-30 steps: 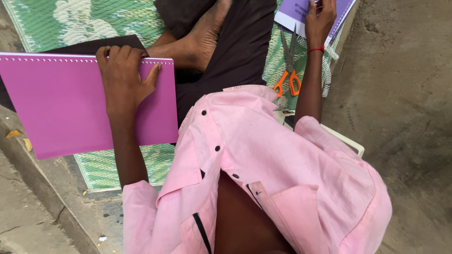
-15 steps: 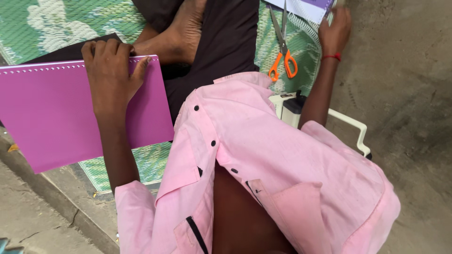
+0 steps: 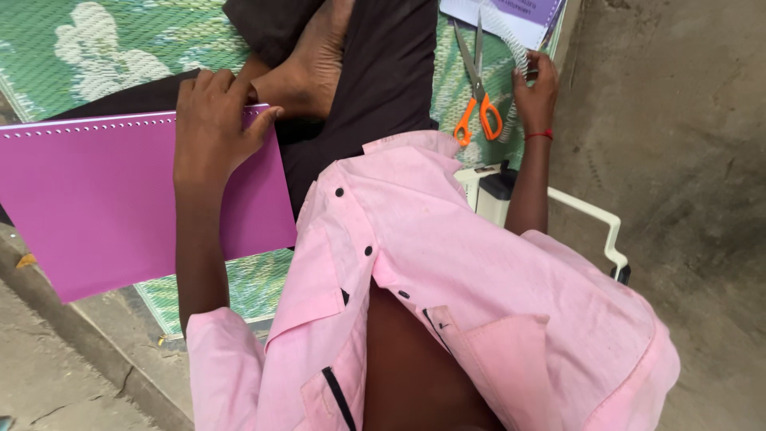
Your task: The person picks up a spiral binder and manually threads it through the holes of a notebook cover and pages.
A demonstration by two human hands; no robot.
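Observation:
My left hand (image 3: 211,120) lies on a magenta punched cover sheet (image 3: 120,207), its fingers curled over the sheet's top edge by the row of holes. The sheet rests across my lap above a green patterned mat (image 3: 104,48). At the upper right, my right hand (image 3: 536,92) pinches a white spiral binding coil (image 3: 509,40) lying on the mat. Orange-handled scissors (image 3: 477,108) lie just left of that hand, blades pointing away from me. My pink shirt hides most of my right forearm.
A stack of white and purple paper (image 3: 511,12) sits at the top edge. A white binding machine with a long handle (image 3: 586,219) stands by my right side. Bare concrete floor (image 3: 678,120) lies to the right, with a concrete step (image 3: 72,343) at the lower left.
My right hand has come off the paper stack and down to the white coil beside the scissors. My left hand has stayed on the magenta sheet. The view has shifted.

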